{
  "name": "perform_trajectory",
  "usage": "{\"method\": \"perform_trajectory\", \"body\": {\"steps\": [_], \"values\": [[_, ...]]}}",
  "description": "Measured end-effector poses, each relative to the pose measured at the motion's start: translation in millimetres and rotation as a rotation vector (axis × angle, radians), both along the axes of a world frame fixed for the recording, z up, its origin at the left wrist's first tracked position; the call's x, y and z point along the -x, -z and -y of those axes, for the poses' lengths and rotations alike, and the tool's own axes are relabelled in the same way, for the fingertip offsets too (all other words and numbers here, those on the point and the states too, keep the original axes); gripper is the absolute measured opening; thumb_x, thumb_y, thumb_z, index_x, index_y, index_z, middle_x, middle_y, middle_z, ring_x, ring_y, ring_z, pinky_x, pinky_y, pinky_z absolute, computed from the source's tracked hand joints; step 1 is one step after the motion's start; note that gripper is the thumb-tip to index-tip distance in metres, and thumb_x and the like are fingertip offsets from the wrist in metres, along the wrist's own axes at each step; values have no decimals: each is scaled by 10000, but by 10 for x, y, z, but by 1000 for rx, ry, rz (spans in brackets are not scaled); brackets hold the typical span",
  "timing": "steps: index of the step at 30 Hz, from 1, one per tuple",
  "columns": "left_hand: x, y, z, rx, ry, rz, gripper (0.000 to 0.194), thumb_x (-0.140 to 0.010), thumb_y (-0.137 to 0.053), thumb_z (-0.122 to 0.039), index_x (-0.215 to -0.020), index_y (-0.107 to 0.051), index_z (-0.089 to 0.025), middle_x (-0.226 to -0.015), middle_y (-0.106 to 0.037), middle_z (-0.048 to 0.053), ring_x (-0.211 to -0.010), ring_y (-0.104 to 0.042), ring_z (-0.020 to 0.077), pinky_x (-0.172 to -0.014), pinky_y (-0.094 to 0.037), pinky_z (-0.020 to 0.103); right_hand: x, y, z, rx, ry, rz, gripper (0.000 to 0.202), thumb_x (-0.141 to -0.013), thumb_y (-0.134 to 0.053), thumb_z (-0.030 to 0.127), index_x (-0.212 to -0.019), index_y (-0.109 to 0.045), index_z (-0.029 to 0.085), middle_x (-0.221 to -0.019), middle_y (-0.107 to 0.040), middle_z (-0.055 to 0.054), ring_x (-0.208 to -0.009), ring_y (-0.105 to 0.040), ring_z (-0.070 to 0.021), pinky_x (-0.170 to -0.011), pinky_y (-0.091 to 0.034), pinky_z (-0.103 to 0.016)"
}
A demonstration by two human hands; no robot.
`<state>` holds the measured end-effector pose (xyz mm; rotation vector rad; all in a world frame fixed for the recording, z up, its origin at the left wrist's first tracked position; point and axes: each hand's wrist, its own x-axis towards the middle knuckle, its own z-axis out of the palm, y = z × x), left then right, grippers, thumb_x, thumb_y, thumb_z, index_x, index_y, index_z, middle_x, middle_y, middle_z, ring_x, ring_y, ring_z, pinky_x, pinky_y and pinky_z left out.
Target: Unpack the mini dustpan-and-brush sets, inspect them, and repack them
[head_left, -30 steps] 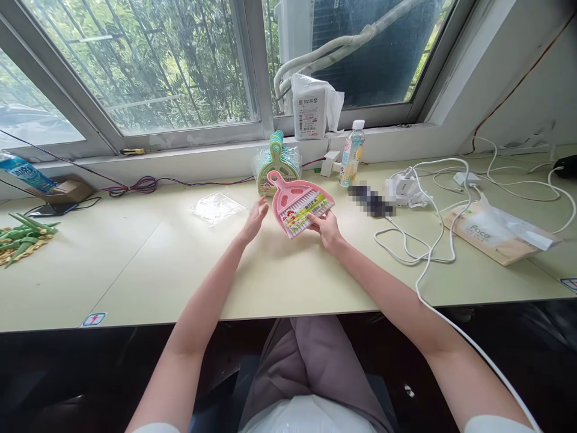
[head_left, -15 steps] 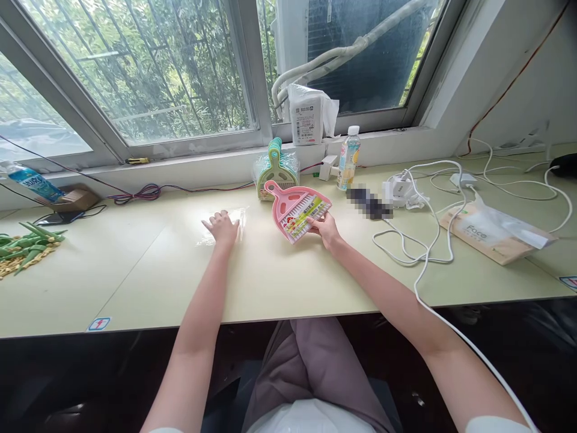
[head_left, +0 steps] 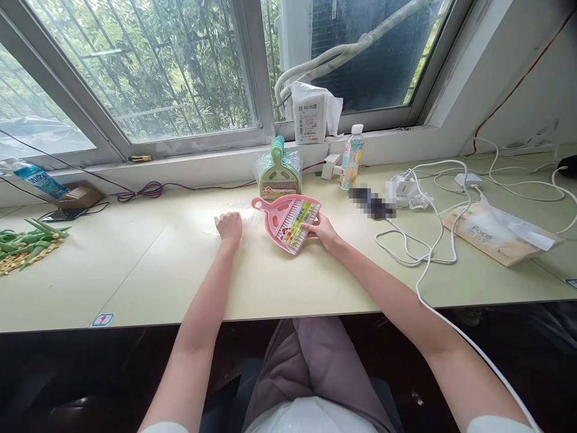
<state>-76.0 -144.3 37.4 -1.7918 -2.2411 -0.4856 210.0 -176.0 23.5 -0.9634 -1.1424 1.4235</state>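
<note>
The pink dustpan set, with a brush and a printed label at its front, is held at its right edge by the right hand, whose fingers are closed on it. It is positioned over the middle of the tabletop, handle toward the left; contact with the surface cannot be determined. The left hand is placed at the clear plastic bag, fingers curled closed; whether film is gripped cannot be determined. Green dustpans in clear wrapping are stood behind the pink set, against the sill wall. The pale tabletop is marked by a seam at left and by a small sticker near its front edge. Green pods are piled at far left; white cables are looped at right, beside the pack marked "Face". A bottle is stood upright near the wall. A tissue pack is set on the windowsill, below metal-framed windows, through which foliage is seen.
</note>
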Motion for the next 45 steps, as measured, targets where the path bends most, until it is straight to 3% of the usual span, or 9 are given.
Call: {"method": "perform_trajectory", "body": {"steps": [5,9,16,23,32,35,40,42,45], "values": [[-123,-100,69,-234,77,94,326,-922,-381,-255,-990,-693,-190,-1030,-691,104,-1029,-565,272,-1072,-276,437,-38,-18,-5,58,-100,54,434,-649,-778,147,-1027,-567,177,-875,-724,-58,-714,-700,-188,-565,-601,-279],[-227,-141,116,-336,187,180,294,-921,-404,-258,-988,-687,-216,-1109,-677,84,-1083,-543,270,-1106,-218,483,-69,-4,-35,61,-40,42,419,-652,-770,125,-1018,-571,172,-908,-725,-60,-729,-705,-182,-563,-605,-269],[-389,-163,161,-429,410,309,269,-923,-453,-317,-1054,-682,-271,-1180,-659,42,-1162,-521,244,-1138,-154,522,-65,-10,-20,-25,-48,2,422,-672,-767,195,-1036,-555,188,-934,-722,-62,-771,-708,-212,-654,-624,-374],[-451,-126,150,-311,727,260,418,-916,-456,-280,-1326,-515,-218,-1351,-547,72,-1317,-413,233,-1119,-287,475,-10,-31,33,-76,-76,12,495,-634,-799,277,-1054,-548,202,-930,-718,-56,-778,-702,-217,-652,-623,-383],[-719,-107,265,-269,984,280,450,-948,-353,-236,-1393,-422,-229,-1458,-426,62,-1400,-298,181,-1138,-302,425,54,33,18,-63,1,-37,481,-618,-807,307,-1002,-535,212,-948,-701,-53,-822,-697,-222,-746,-611,-442],[-811,-138,369,-378,904,258,458,-954,-379,-320,-1404,-390,-233,-1494,-369,72,-1431,-216,198,-1179,-171,463,52,34,17,-59,37,-55,434,-634,-803,308,-972,-554,197,-963,-698,-64,-847,-694,-227,-780,-604,-456],[-735,-201,417,-741,251,605,683,-913,-478,-410,-1480,-144,-229,-1564,-158,132,-1459,10,264,-1150,19,575,43,20,11,-52,114,-135,384,-620,-826,319,-891,-595,176,-953,-712,-67,-866,-690,-224,-809,-605,-432],[-680,-209,357,-683,112,868,718,-922,-455,-431,-1490,-58,-240,-1563,-146,144,-1460,-8,252,-1162,-76,553,36,12,4,-60,135,-173,372,-618,-830,333,-868,-605,174,-972,-715,-70,-890,-688,-227,-837,-596,-426],[-678,-189,260,-288,292,1307,598,-955,-311,-492,-1472,-180,-221,-1484,-346,152,-1409,-275,241,-1110,-316,473,20,-9,-3,-64,155,-204,367,-621,-830,343,-863,-617,168,-1000,-712,-79,-920,-686,-235,-866,-583,-428]]}}
